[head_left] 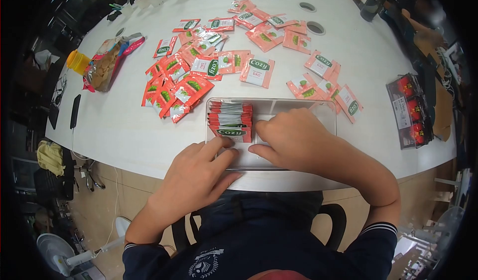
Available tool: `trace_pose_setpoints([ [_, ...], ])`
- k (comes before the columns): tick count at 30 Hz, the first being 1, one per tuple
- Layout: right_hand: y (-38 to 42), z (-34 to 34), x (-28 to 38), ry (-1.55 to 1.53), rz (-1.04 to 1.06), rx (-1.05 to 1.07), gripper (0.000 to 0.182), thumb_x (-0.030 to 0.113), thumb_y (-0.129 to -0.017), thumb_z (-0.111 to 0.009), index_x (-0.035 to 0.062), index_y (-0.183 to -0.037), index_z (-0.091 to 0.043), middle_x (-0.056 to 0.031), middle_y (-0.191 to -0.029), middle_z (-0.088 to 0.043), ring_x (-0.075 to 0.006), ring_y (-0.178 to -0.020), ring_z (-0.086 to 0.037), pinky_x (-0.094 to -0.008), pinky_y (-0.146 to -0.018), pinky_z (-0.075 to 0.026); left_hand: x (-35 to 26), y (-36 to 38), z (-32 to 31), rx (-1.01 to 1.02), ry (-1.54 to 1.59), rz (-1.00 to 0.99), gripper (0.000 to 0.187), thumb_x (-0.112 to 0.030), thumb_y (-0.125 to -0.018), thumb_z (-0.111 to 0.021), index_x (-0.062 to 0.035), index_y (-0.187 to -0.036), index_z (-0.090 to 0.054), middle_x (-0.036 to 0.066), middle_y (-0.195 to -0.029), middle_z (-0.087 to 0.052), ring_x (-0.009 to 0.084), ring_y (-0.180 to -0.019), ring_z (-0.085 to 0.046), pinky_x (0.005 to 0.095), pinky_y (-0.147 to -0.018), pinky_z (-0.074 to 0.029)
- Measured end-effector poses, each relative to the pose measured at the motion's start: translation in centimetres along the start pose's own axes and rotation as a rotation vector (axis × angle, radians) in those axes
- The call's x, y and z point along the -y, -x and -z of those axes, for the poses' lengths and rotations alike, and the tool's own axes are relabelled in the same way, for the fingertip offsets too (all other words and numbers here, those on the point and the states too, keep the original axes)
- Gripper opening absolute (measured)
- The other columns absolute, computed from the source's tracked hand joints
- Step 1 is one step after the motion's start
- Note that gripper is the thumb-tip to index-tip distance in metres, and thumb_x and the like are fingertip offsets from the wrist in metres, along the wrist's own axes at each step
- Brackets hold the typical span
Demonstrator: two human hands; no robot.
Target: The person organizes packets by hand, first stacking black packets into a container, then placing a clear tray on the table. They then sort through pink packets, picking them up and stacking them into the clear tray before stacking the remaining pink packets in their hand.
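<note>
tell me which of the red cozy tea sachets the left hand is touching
The front red-and-white Cozy sachet of the row standing in the clear plastic tray; the left hand fingertips rest on it, while the others lie loose on the table.

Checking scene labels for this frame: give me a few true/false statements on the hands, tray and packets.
1. A row of packets stands in the clear tray. True.
2. The left hand rests at the row's near end. True.
3. The right hand is picking from the loose packets. False: it is over the tray.
4. The tray is full. False: only its left side holds a row.
5. A bag of snacks lies left of the loose packets. True.
</note>
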State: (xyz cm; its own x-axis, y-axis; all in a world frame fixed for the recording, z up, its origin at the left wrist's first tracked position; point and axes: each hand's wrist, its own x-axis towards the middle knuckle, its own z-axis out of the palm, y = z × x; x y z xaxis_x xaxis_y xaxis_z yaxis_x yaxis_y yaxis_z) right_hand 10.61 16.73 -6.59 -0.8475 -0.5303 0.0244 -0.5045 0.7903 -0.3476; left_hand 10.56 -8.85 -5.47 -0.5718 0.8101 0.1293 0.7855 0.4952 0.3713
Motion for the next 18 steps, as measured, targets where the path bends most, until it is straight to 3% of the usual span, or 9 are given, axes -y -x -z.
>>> trace_pose_setpoints([
  [7, -0.4, -0.7, 0.0, 0.033, -0.01, -0.033, 0.035, 0.036, -0.101, -0.069, 0.0032, -0.089, -0.069, -0.0157, -0.064, -0.067, -0.0364, -0.061, -0.069, -0.0491, -0.059, -0.052, 0.0, -0.1, 0.0, -0.008, -0.001, -0.002, 0.037, -0.024, -0.092, -0.081, -0.0039, -0.12, -0.067, 0.014, -0.117, -0.064, 0.0323, -0.088, -0.067, 0.0431, -0.079, -0.054],
  [10, 0.1, -0.2, -0.3, 0.036, 0.033, -0.097, 0.031, 0.033, -0.099, -0.07, 0.0047, -0.087, -0.071, -0.0146, -0.065, -0.068, -0.0353, -0.061, -0.069, -0.0467, -0.057, -0.052, -0.2, 0.1, 0.2, 0.067, 0.019, 0.068, 0.042, -0.023, -0.091, -0.08, -0.0075, -0.128, -0.067, 0.011, -0.129, -0.066, 0.0347, -0.101, -0.069, 0.044, -0.088, -0.056],
  [13, 0.6, 1.1, -0.3, 0.045, 0.022, -0.129, 0.028, 0.032, -0.097, -0.072, 0.0067, -0.086, -0.072, -0.0129, -0.065, -0.068, -0.0334, -0.059, -0.069, -0.0444, -0.055, -0.051, 0.0, 0.0, 0.0, -0.006, 0.003, -0.003, 0.039, -0.025, -0.093, -0.08, -0.0044, -0.122, -0.067, 0.014, -0.118, -0.065, 0.0329, -0.088, -0.068, 0.0431, -0.079, -0.055],
  [17, 1.1, 3.5, -0.6, -0.134, -0.018, -0.271, 0.028, 0.034, -0.093, -0.079, 0.0098, -0.082, -0.074, -0.0098, -0.062, -0.066, -0.0311, -0.057, -0.066, -0.0426, -0.054, -0.049, 0.1, 0.1, -0.1, -0.004, 0.014, 0.005, 0.038, -0.026, -0.093, -0.079, -0.0045, -0.123, -0.067, 0.014, -0.116, -0.065, 0.0335, -0.09, -0.068, 0.0437, -0.08, -0.054],
  [18, 1.2, 3.9, -0.9, -0.146, -0.022, -0.383, 0.026, 0.027, -0.091, -0.083, 0.0087, -0.077, -0.073, -0.0069, -0.059, -0.062, -0.0236, -0.052, -0.062, -0.0355, -0.052, -0.046, 0.1, 0.1, -0.1, -0.004, 0.018, 0.008, 0.038, -0.026, -0.093, -0.079, -0.0043, -0.123, -0.067, 0.014, -0.115, -0.065, 0.0336, -0.09, -0.068, 0.0439, -0.08, -0.054],
])
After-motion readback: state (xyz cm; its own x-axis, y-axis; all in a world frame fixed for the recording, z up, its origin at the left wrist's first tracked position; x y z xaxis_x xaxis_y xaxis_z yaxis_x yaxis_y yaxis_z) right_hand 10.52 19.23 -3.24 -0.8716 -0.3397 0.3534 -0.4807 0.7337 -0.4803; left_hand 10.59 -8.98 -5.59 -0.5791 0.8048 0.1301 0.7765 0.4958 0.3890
